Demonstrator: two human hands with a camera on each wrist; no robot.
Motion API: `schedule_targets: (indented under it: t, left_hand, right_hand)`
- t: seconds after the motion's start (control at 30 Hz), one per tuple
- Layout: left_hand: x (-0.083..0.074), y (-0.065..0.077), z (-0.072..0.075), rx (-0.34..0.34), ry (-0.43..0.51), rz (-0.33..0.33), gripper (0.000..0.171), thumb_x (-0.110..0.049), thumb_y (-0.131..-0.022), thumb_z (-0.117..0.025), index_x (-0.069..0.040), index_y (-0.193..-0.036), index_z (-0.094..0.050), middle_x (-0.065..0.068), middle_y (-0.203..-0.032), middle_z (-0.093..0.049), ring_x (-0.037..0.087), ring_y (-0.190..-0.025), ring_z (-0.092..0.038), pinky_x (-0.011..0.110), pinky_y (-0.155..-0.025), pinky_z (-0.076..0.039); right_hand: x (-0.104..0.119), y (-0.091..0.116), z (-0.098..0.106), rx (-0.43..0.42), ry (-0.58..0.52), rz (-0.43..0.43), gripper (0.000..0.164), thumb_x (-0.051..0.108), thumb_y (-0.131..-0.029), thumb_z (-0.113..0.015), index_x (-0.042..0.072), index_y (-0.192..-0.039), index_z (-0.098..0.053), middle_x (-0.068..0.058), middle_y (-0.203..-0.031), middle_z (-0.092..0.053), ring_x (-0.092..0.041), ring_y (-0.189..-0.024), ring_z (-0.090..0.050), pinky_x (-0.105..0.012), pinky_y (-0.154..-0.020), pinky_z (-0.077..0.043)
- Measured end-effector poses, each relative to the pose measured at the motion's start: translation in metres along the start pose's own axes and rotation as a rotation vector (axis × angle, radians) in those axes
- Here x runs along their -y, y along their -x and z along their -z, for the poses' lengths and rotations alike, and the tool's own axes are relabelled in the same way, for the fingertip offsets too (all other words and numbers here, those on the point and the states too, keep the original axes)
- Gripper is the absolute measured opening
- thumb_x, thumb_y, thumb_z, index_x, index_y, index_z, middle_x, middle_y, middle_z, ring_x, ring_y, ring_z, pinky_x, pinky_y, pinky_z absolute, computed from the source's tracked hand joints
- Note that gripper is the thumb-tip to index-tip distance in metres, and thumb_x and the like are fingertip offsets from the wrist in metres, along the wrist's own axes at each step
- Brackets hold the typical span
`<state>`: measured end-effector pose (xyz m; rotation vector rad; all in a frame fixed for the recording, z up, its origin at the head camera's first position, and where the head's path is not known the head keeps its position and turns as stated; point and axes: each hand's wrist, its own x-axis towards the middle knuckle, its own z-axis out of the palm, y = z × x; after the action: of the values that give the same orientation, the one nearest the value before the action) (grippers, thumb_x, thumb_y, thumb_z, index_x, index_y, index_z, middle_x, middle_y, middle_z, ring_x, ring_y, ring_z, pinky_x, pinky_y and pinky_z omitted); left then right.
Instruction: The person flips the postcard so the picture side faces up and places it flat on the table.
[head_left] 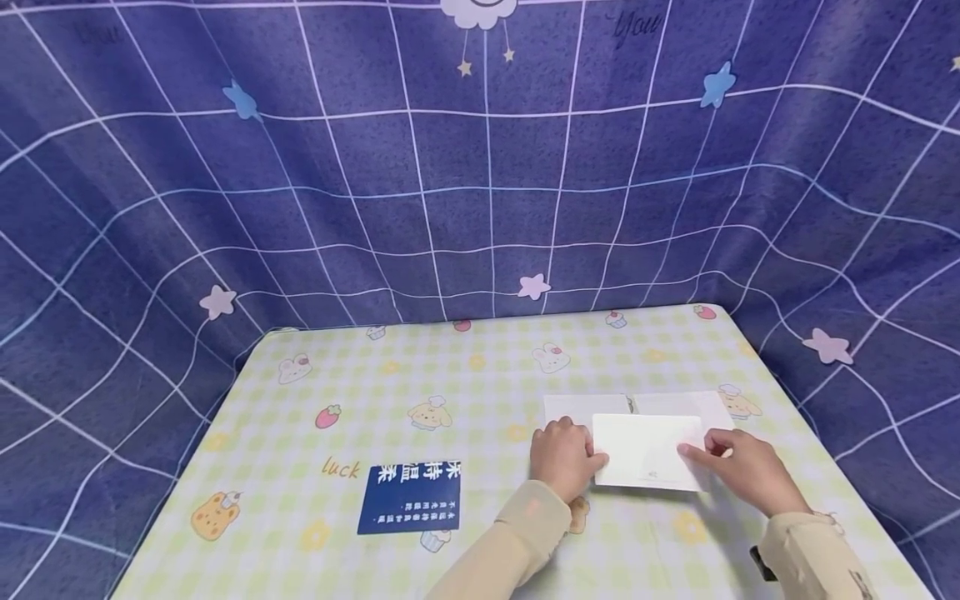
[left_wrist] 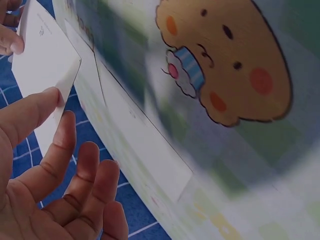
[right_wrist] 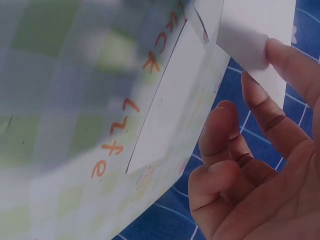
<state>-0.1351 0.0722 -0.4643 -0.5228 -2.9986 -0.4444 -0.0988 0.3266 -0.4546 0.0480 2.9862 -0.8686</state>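
Note:
A plain white card (head_left: 648,450) with a small faint mark near its lower edge is held up over the table. My left hand (head_left: 562,458) pinches its left edge between thumb and forefinger. At the opposite edge, my right hand (head_left: 750,467) grips it the same way, its other fingers loosely curled. Both wrist views show the pinch, with the left thumb (left_wrist: 47,100) and the right thumb (right_wrist: 285,57) on the card. Behind it, two white cards lie side by side, a left one (head_left: 573,406) and a right one (head_left: 675,404), partly hidden by the held card.
A dark blue card (head_left: 411,500) with white writing, upside down from here, lies on the left of the table. The checked tablecloth (head_left: 480,383) carries printed cartoon figures. A blue curtain (head_left: 450,217) with white grid lines hangs behind and around the table.

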Motion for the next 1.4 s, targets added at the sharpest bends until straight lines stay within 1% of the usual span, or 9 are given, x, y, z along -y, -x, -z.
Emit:
schedule_targets:
  t: [0.17,0.37,0.5,0.6,0.8,1.0,1.23,1.4]
  left_hand:
    - [0.011,0.002,0.002,-0.023,0.031,-0.004,0.031,-0.043,-0.084,-0.08,-0.024,-0.066,-0.064,-0.011,-0.073,-0.052,0.008,-0.069,-0.051,0.026,-0.067,-0.043]
    - [0.023,0.005,0.002,-0.008,0.074,0.007,0.03,-0.041,-0.085,-0.08,-0.023,-0.068,-0.063,-0.01,-0.075,-0.052,0.009,-0.071,-0.052,0.027,-0.069,-0.043]
    - [0.029,0.008,0.003,-0.013,0.118,0.022,0.03,-0.039,-0.084,-0.081,-0.022,-0.067,-0.062,-0.009,-0.076,-0.054,0.011,-0.073,-0.054,0.029,-0.071,-0.044]
    - [0.033,0.01,0.004,-0.022,0.142,0.024,0.031,-0.037,-0.084,-0.082,-0.021,-0.066,-0.062,-0.009,-0.075,-0.054,0.011,-0.072,-0.054,0.029,-0.071,-0.044]
    - [0.04,0.013,0.006,-0.032,0.141,0.028,0.032,-0.037,-0.083,-0.083,-0.022,-0.065,-0.061,-0.009,-0.073,-0.053,0.01,-0.068,-0.052,0.029,-0.068,-0.043]
    - [0.045,0.016,0.01,-0.046,0.142,0.022,0.032,-0.037,-0.083,-0.082,-0.022,-0.065,-0.061,-0.008,-0.075,-0.054,0.011,-0.068,-0.051,0.029,-0.068,-0.043]
    - [0.052,0.018,0.014,-0.067,0.139,0.021,0.032,-0.037,-0.082,-0.084,-0.021,-0.066,-0.062,-0.008,-0.075,-0.053,0.009,-0.068,-0.05,0.028,-0.068,-0.042]
    - [0.058,0.02,0.015,-0.059,0.134,0.029,0.032,-0.038,-0.082,-0.084,-0.022,-0.065,-0.061,-0.008,-0.075,-0.054,0.01,-0.069,-0.051,0.03,-0.07,-0.044]
  right_hand:
    - [0.008,-0.004,-0.003,0.01,-0.007,0.004,0.043,0.046,-0.095,-0.069,0.016,-0.073,-0.047,0.0,-0.08,-0.056,-0.019,-0.065,-0.042,-0.034,-0.061,-0.032]
    - [0.017,-0.007,-0.007,0.013,-0.008,0.018,0.043,0.046,-0.094,-0.07,0.017,-0.072,-0.047,0.001,-0.077,-0.055,-0.019,-0.064,-0.042,-0.033,-0.061,-0.033]
    - [0.022,-0.009,-0.01,0.012,-0.018,0.022,0.043,0.045,-0.093,-0.071,0.016,-0.071,-0.047,0.0,-0.078,-0.055,-0.018,-0.064,-0.042,-0.033,-0.061,-0.033]
    - [0.025,-0.009,-0.013,0.001,-0.014,0.036,0.044,0.044,-0.093,-0.072,0.016,-0.07,-0.047,-0.001,-0.08,-0.056,-0.018,-0.065,-0.042,-0.034,-0.062,-0.033]
    - [0.031,-0.01,-0.018,-0.022,-0.011,0.064,0.043,0.041,-0.092,-0.074,0.017,-0.069,-0.046,-0.001,-0.079,-0.056,-0.017,-0.065,-0.042,-0.033,-0.061,-0.033]
    - [0.037,-0.01,-0.02,-0.012,-0.023,0.059,0.044,0.043,-0.092,-0.073,0.016,-0.069,-0.046,-0.001,-0.079,-0.055,-0.017,-0.063,-0.04,-0.033,-0.059,-0.031]
    - [0.043,-0.011,-0.023,-0.003,-0.023,0.067,0.042,0.043,-0.093,-0.072,0.017,-0.069,-0.049,0.0,-0.08,-0.057,-0.017,-0.064,-0.042,-0.033,-0.059,-0.033]
    - [0.049,-0.01,-0.027,-0.002,-0.024,0.062,0.042,0.044,-0.092,-0.073,0.017,-0.069,-0.05,0.0,-0.08,-0.058,-0.017,-0.065,-0.044,-0.033,-0.06,-0.034]
